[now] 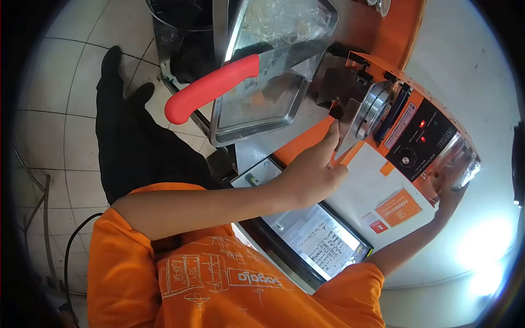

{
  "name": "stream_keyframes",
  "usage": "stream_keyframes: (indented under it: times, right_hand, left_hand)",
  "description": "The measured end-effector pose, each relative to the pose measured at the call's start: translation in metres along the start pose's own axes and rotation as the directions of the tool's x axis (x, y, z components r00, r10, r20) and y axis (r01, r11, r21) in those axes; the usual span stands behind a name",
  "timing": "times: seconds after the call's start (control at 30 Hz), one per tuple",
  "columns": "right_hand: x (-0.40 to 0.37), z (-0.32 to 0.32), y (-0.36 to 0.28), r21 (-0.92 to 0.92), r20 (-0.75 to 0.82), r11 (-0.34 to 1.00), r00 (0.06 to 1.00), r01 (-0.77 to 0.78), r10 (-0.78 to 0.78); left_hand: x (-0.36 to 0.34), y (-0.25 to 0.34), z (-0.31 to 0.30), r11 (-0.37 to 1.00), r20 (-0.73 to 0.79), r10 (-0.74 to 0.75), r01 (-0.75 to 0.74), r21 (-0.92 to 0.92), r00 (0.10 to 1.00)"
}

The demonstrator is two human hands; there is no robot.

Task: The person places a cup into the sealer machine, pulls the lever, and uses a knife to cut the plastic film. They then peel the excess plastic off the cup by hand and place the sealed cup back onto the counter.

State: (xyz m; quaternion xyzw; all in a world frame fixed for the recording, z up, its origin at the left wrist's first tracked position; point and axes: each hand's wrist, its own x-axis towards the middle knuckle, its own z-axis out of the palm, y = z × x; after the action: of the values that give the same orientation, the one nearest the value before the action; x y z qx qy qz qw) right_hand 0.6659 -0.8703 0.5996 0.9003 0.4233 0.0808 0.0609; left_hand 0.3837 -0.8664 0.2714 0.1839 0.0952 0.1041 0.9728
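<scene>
An orange machine (pixel 432 128) marked GETRA stands in front of me, with a black panel, a knob and red lights. At its round metal part (pixel 376 106) is my left hand (pixel 320 167), with thumb and fingers closed on the edge of a flat metal plate (pixel 350 123). What else those fingers touch is hidden. My right hand (pixel 445 188) is at the machine's other end, beside a shiny, clear-looking part (pixel 462 158). Its fingers are partly covered, so its grip does not show.
A knife with a red handle (pixel 213 87) lies across a metal tray (pixel 219 123). Clear plastic (pixel 284 19) sits on another tray behind. Below my left arm is a dark-framed surface with a written sheet (pixel 328 246). An orange notice (pixel 398 210) is fixed nearby.
</scene>
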Motion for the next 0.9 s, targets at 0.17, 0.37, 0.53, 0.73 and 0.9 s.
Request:
stream_keyframes:
  times: [0.17,0.37,0.53,0.73,0.9]
  right_hand:
    - [-0.028,0.038,-0.036,-0.196,-0.285,0.98,0.954,0.034,-0.09]
    - [-0.053,0.04,-0.035,-0.482,-0.462,0.872,0.87,-0.081,-0.174]
    - [-0.177,0.105,-0.023,0.34,-0.815,0.889,0.567,0.306,0.117]
    - [-0.251,0.304,-0.092,0.962,0.264,-0.222,0.745,-0.158,0.613]
    - [-0.19,0.311,-0.112,0.391,0.5,-0.917,0.855,-0.079,0.139]
  left_hand:
    - [0.005,-0.006,0.003,0.994,-0.065,0.081,-0.075,0.08,0.995]
    - [-0.01,-0.007,0.026,0.993,-0.233,0.049,-0.023,0.113,0.971]
    - [-0.014,0.04,0.035,0.639,-0.261,0.571,-0.222,0.737,0.778]
    - [0.028,0.094,0.07,-0.17,0.333,0.596,-0.29,0.942,0.731]
    - [0.058,0.089,0.089,-0.577,0.478,0.364,-0.21,0.79,0.799]
